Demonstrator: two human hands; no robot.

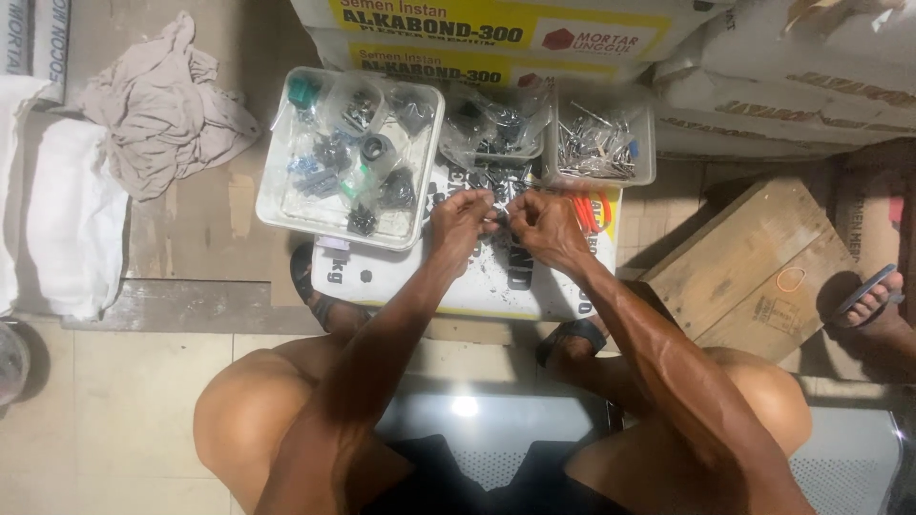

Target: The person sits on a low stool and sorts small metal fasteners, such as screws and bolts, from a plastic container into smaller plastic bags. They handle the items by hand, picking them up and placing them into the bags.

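I sit low with my knees apart, and both my hands meet over the white sack point(401, 272) lying flat in front of me. My left hand point(461, 221) and my right hand point(542, 227) are drawn close together, fingertips almost touching, and between them I pinch a small metal part point(502, 217). It is tiny, dark grey with a dull shine, and mostly covered by my fingers, so I cannot tell its exact shape. Both sets of fingers are curled tight around it, thumbs pressed toward forefingers.

Just beyond my hands, more small dark metal pieces point(491, 176) lie loose on the sack. To the left of them sits a white tray point(277, 205) holding clear bags of grey and black fittings, with one green piece at its far corner. To the right stands a smaller clear tub point(649, 143) full of silvery pins or screws. An orange loop point(590, 212) lies right beside my right hand. A wooden board point(754, 267) leans off to the right, and a crumpled beige cloth point(162, 105) lies on the floor to the left
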